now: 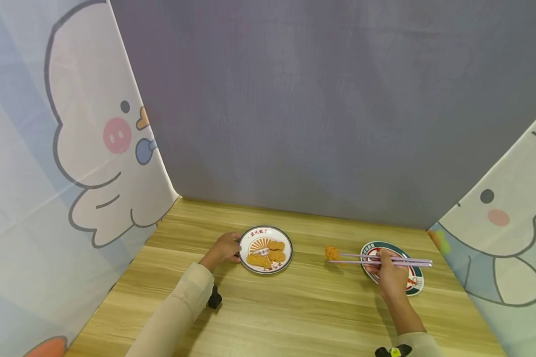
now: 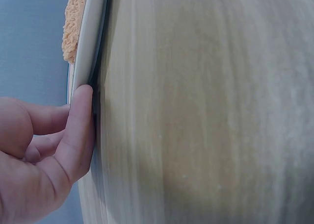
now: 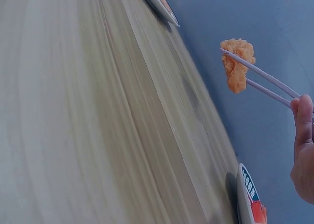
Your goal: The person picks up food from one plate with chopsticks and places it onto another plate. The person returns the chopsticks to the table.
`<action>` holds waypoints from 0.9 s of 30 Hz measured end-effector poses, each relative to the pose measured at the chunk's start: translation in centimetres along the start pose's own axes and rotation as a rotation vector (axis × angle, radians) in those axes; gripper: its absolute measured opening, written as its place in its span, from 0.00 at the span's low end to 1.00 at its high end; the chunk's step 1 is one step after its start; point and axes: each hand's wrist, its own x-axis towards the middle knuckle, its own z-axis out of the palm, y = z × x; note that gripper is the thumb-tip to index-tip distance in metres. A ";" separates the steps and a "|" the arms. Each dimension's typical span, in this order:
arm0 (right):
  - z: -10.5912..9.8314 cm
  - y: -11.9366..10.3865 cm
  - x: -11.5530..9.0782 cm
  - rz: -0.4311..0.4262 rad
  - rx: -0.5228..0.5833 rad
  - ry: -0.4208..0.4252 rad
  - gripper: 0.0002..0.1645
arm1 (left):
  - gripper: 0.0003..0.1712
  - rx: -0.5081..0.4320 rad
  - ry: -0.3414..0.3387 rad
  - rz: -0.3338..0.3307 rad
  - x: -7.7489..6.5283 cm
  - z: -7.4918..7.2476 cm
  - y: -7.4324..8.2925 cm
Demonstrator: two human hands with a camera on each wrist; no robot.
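Observation:
My left hand [image 1: 225, 248] pinches the left rim of a white plate [image 1: 250, 238] with a dark edge line. In the left wrist view the thumb is at the top of the rim and the fingers are against its underside. Three pieces of fried chicken [image 1: 277, 256] lie on this plate. My right hand [image 1: 392, 277] holds a pair of light purple chopsticks [image 1: 411, 261]. Between their tips is another piece of fried chicken [image 3: 237, 62], raised above the table, left of a green-rimmed plate [image 1: 416, 285]. The hand partly covers that second plate.
Both plates are on a wooden table [image 1: 286, 312]. A grey panel [image 1: 295, 109] rises behind it, and cartoon-printed cloths [image 1: 102, 198] flank both sides. Bare wood lies between the plates.

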 end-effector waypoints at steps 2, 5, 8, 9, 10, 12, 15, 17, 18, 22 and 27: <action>0.0 0.1 0.1 0.009 0.007 0.000 0.15 | 0.32 0.004 0.002 -0.001 0.1 0.0 0.0; 0.2 0.2 0.2 0.022 0.013 -0.001 0.13 | 0.32 0.001 0.004 -0.009 0.0 0.0 0.1; 0.3 0.2 0.2 0.033 0.012 0.000 0.11 | 0.32 -0.002 0.006 -0.018 0.0 0.0 0.2; 0.4 0.2 0.2 0.037 0.009 0.000 0.11 | 0.32 -0.004 0.007 -0.021 0.0 0.0 0.2; 0.5 0.2 0.2 0.038 0.008 -0.001 0.12 | 0.32 -0.001 0.008 -0.021 0.1 0.1 0.2; 0.6 0.2 0.2 0.043 0.005 -0.003 0.13 | 0.32 0.002 0.006 -0.021 0.1 0.1 0.2; 0.8 0.2 0.3 0.045 0.006 -0.006 0.16 | 0.31 0.005 0.005 -0.020 0.1 0.1 0.2; 0.9 0.3 0.3 0.041 0.008 -0.011 0.17 | 0.31 0.004 0.004 -0.023 0.1 0.1 0.2; 0.9 0.3 0.4 0.037 0.008 -0.015 0.17 | 0.31 0.005 0.005 -0.023 0.1 0.1 0.2; 1.0 0.6 0.6 0.027 -0.009 -0.034 0.17 | 0.31 0.008 0.012 -0.024 0.0 0.1 0.3; 1.1 0.8 0.7 0.050 -0.012 -0.028 0.16 | 0.31 0.011 0.020 -0.028 0.3 0.0 0.2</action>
